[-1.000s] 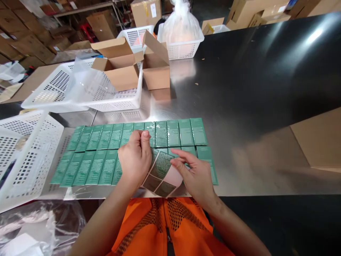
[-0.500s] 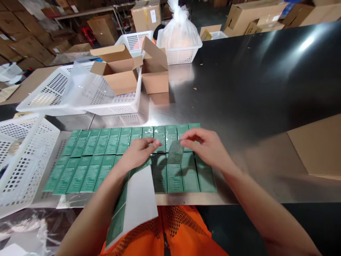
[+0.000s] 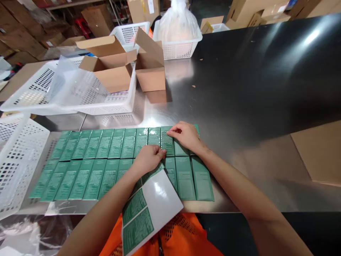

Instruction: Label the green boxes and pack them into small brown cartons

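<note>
My right hand point(image 3: 188, 137) is closed in a pinch at the top of a thin green label point(image 3: 167, 144), which lies over a box in the far row. My left hand point(image 3: 149, 159) has curled fingers just to the left, above the near row. From under it hangs a sheet of labels point(image 3: 138, 213), green printed labels on one part and bare white backing on the other. Its upper end is hidden by the hand. Beneath both hands, green boxes point(image 3: 89, 177) in shiny wrap lie side by side in two rows. My forearms cover part of the near row.
White perforated baskets point(image 3: 106, 109) stand beyond the rows, one holding an open carton point(image 3: 114, 80). Another open carton point(image 3: 151, 80) is beside it on the metal table point(image 3: 239, 89). A basket point(image 3: 23, 170) stands at the left, and cardboard point(image 3: 319, 153) lies at the right.
My right hand has moved left and carried the label from the air onto a far-row box. The label sheet has swung to the right below my left hand. The view has shifted slightly.
</note>
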Motion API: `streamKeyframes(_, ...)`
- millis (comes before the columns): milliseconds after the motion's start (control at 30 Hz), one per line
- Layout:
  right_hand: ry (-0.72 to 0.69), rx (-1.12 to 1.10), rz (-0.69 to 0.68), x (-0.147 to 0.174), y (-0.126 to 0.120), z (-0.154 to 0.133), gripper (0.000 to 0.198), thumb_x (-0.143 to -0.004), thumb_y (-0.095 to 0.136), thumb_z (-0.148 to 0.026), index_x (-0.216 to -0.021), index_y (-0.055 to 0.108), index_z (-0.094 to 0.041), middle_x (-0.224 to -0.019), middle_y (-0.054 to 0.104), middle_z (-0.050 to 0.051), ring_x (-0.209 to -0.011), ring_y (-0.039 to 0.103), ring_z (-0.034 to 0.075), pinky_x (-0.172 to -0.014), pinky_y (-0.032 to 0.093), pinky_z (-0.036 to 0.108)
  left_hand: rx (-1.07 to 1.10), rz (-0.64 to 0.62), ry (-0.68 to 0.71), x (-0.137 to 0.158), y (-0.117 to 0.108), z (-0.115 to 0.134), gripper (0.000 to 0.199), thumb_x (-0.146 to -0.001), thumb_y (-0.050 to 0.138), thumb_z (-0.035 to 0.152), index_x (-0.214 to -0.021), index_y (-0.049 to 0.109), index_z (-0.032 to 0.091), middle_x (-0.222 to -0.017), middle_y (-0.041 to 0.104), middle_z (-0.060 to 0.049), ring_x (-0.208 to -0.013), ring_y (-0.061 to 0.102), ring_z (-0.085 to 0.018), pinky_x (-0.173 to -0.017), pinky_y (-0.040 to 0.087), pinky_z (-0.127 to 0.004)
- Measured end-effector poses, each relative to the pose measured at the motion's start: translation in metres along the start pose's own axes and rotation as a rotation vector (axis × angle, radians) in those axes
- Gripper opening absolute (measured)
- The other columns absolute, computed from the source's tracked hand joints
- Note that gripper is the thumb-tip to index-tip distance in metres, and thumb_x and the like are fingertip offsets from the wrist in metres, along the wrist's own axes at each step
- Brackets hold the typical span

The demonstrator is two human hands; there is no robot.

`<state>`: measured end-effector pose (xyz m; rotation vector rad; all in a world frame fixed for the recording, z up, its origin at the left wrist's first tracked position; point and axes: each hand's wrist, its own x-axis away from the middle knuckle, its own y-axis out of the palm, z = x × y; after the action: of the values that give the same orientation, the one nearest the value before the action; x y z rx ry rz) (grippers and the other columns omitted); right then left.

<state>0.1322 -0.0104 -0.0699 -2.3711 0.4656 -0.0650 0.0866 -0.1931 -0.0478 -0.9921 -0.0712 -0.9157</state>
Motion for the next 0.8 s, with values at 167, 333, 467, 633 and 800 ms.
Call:
streamKeyframes(167,0.028,0.048,-0.035,-0.003,0.004,0.004,0.010,-0.080,0.077,-0.030,-0.077,0.076,-0.021,-0.077,0.066,0.000,-0.070,0.057,0.013,-0.064,0.036,0.026,-0.043,-0.037,-0.018,-0.004,0.000,0.003,0.033,-0.087,0.048,0.037,-0.063,0.064,0.020,-0.053,0.050,0.001,-0.056,0.047,-0.016,-0.057,0.029,-0.029)
streamKeyframes(333,0.036,0.068,-0.049,-0.003,0.005,0.004,0.011,-0.081,0.077,-0.032,-0.076,0.076,-0.021,-0.078,0.067,0.000,-0.070,0.057,0.014,-0.063,0.036,0.026,-0.035,-0.080,-0.041,-0.007,-0.004,0.002,0.032,-0.086,0.049,0.037,-0.063,0.065,0.020,-0.049,0.047,0.003,-0.052,0.044,-0.015,-0.054,0.028,-0.029)
streamKeyframes(467,0.045,0.067,-0.060,-0.003,0.004,0.003,0.011,-0.082,0.076,-0.032,-0.077,0.075,-0.021,-0.080,0.068,0.001,-0.071,0.058,0.014,-0.064,0.036,0.026,0.039,-0.144,-0.032,-0.009,-0.009,0.001,0.033,-0.085,0.048,0.039,-0.064,0.065,0.020,-0.048,0.043,0.004,-0.051,0.042,-0.015,-0.055,0.029,-0.029)
streamKeyframes(633,0.066,0.055,-0.077,-0.002,0.000,0.001,0.013,-0.087,0.070,-0.032,-0.080,0.073,-0.021,-0.079,0.071,0.000,-0.071,0.058,0.014,-0.064,0.034,0.026,0.155,-0.112,0.008,-0.006,-0.006,-0.003,0.033,-0.086,0.049,0.042,-0.064,0.062,0.021,-0.054,0.053,0.003,-0.056,0.047,-0.015,-0.058,0.033,-0.029)
streamKeyframes(800,0.088,-0.003,-0.142,-0.001,-0.006,0.000,0.013,-0.089,0.066,-0.033,-0.086,0.071,-0.021,-0.076,0.070,-0.002,-0.067,0.056,0.013,-0.062,0.033,0.025,0.229,-0.049,0.057,0.002,0.001,-0.005,0.035,-0.091,0.048,0.042,-0.066,0.059,0.021,-0.063,0.066,0.001,-0.058,0.051,-0.014,-0.061,0.036,-0.028)
